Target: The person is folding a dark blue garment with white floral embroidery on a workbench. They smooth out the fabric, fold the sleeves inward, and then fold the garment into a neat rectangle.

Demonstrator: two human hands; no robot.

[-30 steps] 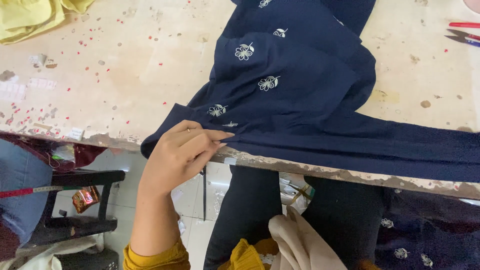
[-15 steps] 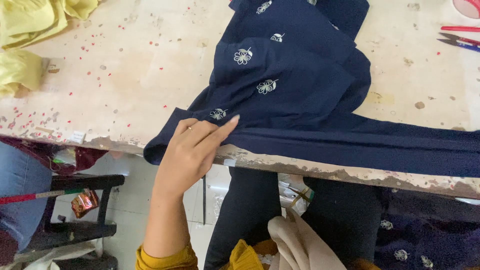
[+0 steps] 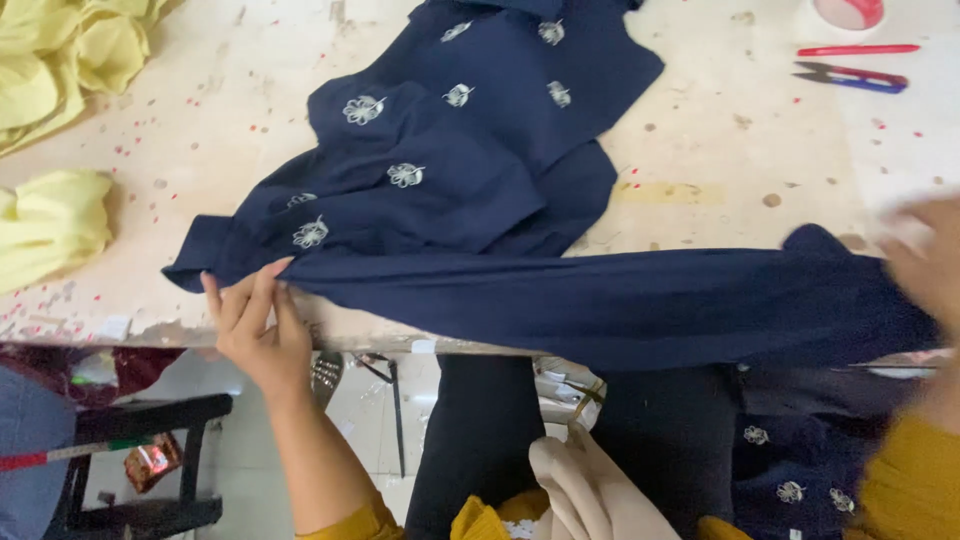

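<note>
A navy blue garment [image 3: 480,180] with white embroidered flowers lies across the worn table [image 3: 190,130], and a long folded band of it runs along the front edge. My left hand [image 3: 252,325] presses flat with fingers together on the band's left end at the table edge. My right hand [image 3: 925,255] is blurred at the far right, on the band's other end; its grip is unclear.
Yellow fabric [image 3: 55,70] is piled at the table's left side. Small blue thread snips [image 3: 850,77], a red pen [image 3: 855,49] and a red-and-white round thing [image 3: 848,12] lie at the back right. More navy cloth [image 3: 790,470] rests on my lap. A dark stool [image 3: 150,420] stands lower left.
The view has shifted so more of the garment's right part shows. My left hand slid along the band's edge, and my right hand has come into view at the right.
</note>
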